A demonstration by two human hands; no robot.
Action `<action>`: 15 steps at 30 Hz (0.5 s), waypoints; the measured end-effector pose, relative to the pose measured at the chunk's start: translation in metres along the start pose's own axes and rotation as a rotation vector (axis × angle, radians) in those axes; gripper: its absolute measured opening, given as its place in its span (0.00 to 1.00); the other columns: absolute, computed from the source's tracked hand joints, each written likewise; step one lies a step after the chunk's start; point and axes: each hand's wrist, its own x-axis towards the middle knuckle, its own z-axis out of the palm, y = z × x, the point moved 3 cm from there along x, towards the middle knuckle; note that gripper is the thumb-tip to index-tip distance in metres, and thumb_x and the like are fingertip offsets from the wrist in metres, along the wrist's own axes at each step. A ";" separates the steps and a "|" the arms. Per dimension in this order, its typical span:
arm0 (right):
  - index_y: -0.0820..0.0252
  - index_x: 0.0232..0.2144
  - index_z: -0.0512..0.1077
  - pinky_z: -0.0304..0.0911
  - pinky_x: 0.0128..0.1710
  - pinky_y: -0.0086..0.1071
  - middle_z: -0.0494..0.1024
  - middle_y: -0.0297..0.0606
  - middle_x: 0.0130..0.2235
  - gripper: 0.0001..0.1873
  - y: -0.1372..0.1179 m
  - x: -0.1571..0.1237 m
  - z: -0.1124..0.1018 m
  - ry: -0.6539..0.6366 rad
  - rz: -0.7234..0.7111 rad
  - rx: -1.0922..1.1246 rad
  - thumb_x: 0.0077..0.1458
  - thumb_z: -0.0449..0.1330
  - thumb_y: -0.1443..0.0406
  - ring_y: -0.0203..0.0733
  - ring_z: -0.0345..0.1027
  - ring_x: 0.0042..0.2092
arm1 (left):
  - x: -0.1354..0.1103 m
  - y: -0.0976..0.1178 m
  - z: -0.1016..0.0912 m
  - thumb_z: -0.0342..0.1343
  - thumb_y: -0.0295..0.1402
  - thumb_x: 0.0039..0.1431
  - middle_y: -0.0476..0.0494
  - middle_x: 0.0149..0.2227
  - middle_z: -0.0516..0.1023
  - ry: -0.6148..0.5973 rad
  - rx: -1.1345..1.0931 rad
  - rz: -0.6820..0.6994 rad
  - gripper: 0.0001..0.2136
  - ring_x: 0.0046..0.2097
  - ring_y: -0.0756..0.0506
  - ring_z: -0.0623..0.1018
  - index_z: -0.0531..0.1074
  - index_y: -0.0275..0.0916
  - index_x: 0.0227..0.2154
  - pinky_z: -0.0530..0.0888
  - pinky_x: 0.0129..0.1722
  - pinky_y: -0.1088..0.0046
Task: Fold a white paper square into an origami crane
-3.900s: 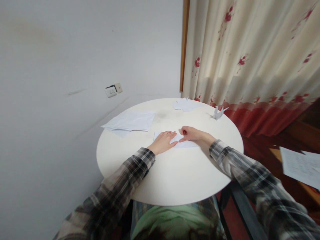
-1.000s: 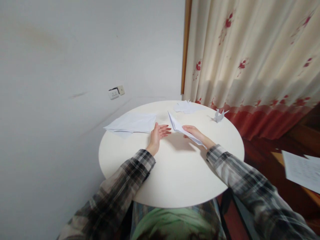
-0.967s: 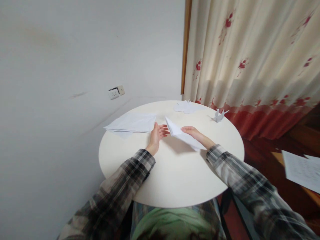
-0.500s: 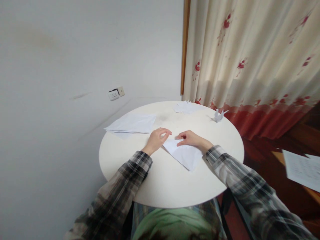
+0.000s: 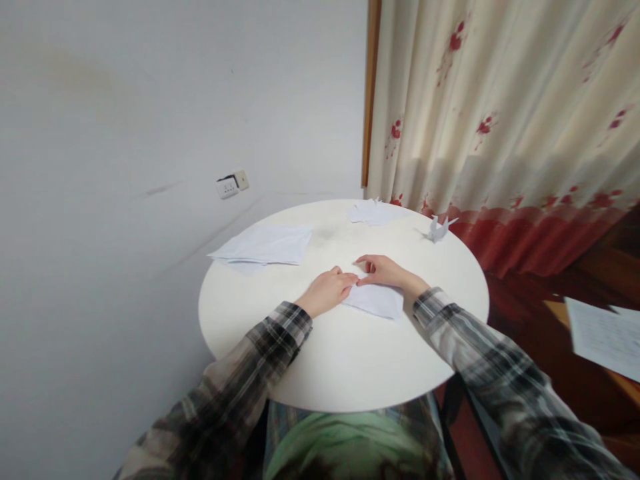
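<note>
A folded sheet of white paper (image 5: 377,301) lies on the round table in front of me, narrower than a square and pointing left. My left hand (image 5: 329,292) presses on its left end, fingers together and covering that corner. My right hand (image 5: 386,272) grips the paper's upper edge with curled fingers, its thumb close to my left fingertips. The two hands meet at the left end of the fold, so the exact pinch there is hidden.
On the white round table (image 5: 340,373) a stack of white paper (image 5: 265,243) lies at the left. Loose paper pieces (image 5: 373,213) lie at the back, and a folded paper crane (image 5: 438,229) stands at the back right. Printed sheets (image 5: 603,337) are off to the right.
My left hand has come right and down onto the paper, meeting my right hand. The paper's lower corner has been folded up, making it a narrower shape.
</note>
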 end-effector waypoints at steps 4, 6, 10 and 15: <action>0.58 0.44 0.69 0.57 0.30 0.28 0.72 0.33 0.29 0.30 0.012 -0.001 -0.006 0.021 0.087 -0.055 0.36 0.67 0.55 0.35 0.63 0.29 | 0.000 0.000 -0.006 0.45 0.32 0.59 0.46 0.44 0.75 0.001 0.139 -0.069 0.13 0.40 0.43 0.69 0.68 0.40 0.45 0.68 0.37 0.67; 0.58 0.44 0.69 0.58 0.31 0.28 0.72 0.34 0.30 0.30 0.019 -0.002 -0.008 0.052 0.136 -0.077 0.36 0.67 0.54 0.36 0.64 0.30 | 0.000 -0.002 -0.006 0.45 0.33 0.58 0.44 0.43 0.75 -0.001 0.174 -0.094 0.12 0.41 0.42 0.70 0.69 0.38 0.43 0.68 0.37 0.66; 0.58 0.44 0.69 0.58 0.32 0.29 0.73 0.35 0.31 0.31 0.025 -0.004 -0.009 0.077 0.199 -0.087 0.36 0.67 0.55 0.37 0.65 0.31 | 0.000 -0.005 -0.002 0.45 0.30 0.57 0.43 0.46 0.73 0.014 0.132 -0.076 0.12 0.46 0.43 0.69 0.69 0.37 0.42 0.67 0.43 0.66; 0.59 0.43 0.69 0.59 0.32 0.28 0.74 0.34 0.31 0.30 0.023 -0.006 -0.007 0.081 0.189 -0.040 0.36 0.67 0.56 0.36 0.65 0.31 | 0.000 -0.009 0.006 0.45 0.26 0.54 0.42 0.53 0.67 0.031 -0.006 -0.046 0.18 0.53 0.45 0.66 0.64 0.35 0.48 0.64 0.51 0.69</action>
